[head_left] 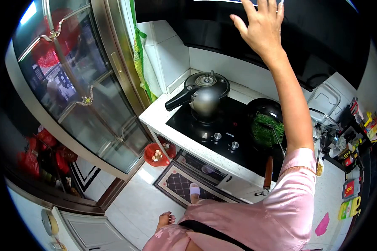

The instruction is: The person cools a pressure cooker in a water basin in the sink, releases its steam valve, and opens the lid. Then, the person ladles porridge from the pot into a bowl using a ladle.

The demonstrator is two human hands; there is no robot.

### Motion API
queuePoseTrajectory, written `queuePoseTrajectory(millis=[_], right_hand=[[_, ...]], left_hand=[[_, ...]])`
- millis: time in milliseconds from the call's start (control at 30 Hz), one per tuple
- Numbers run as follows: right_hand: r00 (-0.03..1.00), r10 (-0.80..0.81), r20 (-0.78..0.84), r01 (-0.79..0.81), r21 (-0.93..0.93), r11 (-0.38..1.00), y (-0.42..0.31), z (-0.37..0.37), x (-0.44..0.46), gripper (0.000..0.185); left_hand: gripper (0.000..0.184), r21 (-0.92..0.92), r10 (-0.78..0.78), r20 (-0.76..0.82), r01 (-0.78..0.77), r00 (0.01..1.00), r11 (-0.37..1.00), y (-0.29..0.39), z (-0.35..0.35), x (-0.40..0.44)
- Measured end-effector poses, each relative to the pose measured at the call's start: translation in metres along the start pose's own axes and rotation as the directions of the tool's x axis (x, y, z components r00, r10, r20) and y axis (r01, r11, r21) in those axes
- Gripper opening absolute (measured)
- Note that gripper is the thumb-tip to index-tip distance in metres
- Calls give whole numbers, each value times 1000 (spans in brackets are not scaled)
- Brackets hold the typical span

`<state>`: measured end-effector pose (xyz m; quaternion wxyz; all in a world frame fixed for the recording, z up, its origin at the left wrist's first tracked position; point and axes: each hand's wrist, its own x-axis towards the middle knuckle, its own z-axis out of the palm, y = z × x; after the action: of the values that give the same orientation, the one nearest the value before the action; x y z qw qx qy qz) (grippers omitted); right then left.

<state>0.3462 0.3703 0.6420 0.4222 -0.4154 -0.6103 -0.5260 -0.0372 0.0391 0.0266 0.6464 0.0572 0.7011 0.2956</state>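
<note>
My right hand (pixel 264 29) is raised high at the top of the view, in front of the black range hood (pixel 222 31). Its thumb stands apart from the fingers, and nothing shows in it; the fingertips are partly cut off by the frame edge. Low by my side hangs my left hand (pixel 166 219), fingers loosely bent, holding nothing I can see. Below my right forearm, a black wok (pixel 264 105) with a wooden handle (pixel 268 171) holds green leafy vegetables (pixel 266 129). A spatula (pixel 277 136) rests in them. A pressure cooker (pixel 207 98) sits on the left burner.
The black gas stove (pixel 197 129) is set in a white counter (pixel 155 113). Bottles and a seasoning rack (pixel 347 146) crowd the right side, with a yellow-handled jug (pixel 349 208). A red bag (pixel 157 154) stands on the floor near a mat (pixel 180 184). A glass door (pixel 79 92) is at left.
</note>
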Motion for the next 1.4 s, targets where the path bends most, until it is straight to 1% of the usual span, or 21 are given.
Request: queuePoseTrajectory(millis=[33,233,300,367,467,533,600,633,700,733,800,867,900,933,1067,1100,1167,1233,1267,1300,1400], right_hand=[[999,-13,-46,12,-37,999,0,9,6,52],[988,20,-151,-41,-138,990,-1,42,23,46],[998,2,-57,-17,-256,967,-5,40,23,43],[998,-15,-54,-4,-339,941,-9,46,25,43],[1000,3,-10,-6,-337,941,-11,56,27,42],[1000,16,-18,-21,-381,924,-7,69,24,42],[999,6,-52,-28,-428,903,-3,78,25,41],[999,-17,-37,-1,-447,894,-4,77,27,39],[997,-67,-33,42,-494,868,-7,76,34,35],[997,-67,-24,45,-521,852,-9,78,32,35],[998,-59,-4,45,-586,809,-15,82,31,35],[999,-41,8,37,-597,802,-26,84,27,37],[1000,-28,8,28,-584,811,-32,84,21,40],[999,-48,-12,33,-557,830,-42,83,17,36],[994,87,59,-77,-153,985,-115,95,-57,24],[971,190,145,-178,-88,980,-135,102,-87,21],[844,422,330,-436,-34,899,-178,118,-158,12],[528,596,605,-716,-60,695,-214,123,-221,16],[202,673,711,-892,-150,426,-233,119,-222,20],[153,717,680,-958,-75,276,-250,123,-239,30],[100,741,664,-989,-17,148,-274,128,-254,46]], left_hand=[[41,16,69,20,-70,997,997,26,7,9],[27,131,31,-38,-26,999,991,115,-4,69],[27,174,15,-43,-8,999,985,137,-12,87],[27,274,238,55,-244,970,930,171,-20,100],[26,336,344,176,-384,922,860,208,-7,123],[26,111,68,-1,-68,998,992,244,10,113],[26,165,79,75,-91,994,982,280,20,119],[27,267,183,228,-242,956,933,295,21,129],[31,274,159,394,-280,905,920,349,55,93],[35,334,86,579,-332,811,882,368,56,124],[34,347,107,643,-414,758,841,435,111,52],[35,252,170,803,-585,571,771,473,130,59],[38,261,-56,896,-422,440,868,503,141,51],[46,243,-122,948,-424,292,872,523,157,58],[62,295,-158,934,-440,321,848,568,215,9],[67,331,-187,913,-389,364,860,573,222,4],[70,341,-234,919,-341,317,876,568,228,14],[69,343,-298,934,-271,194,899,572,241,17],[69,349,-307,934,-278,185,895,572,245,22],[68,362,-341,932,-254,121,897,571,249,30],[65,392,-396,918,-194,21,899,557,255,19]])
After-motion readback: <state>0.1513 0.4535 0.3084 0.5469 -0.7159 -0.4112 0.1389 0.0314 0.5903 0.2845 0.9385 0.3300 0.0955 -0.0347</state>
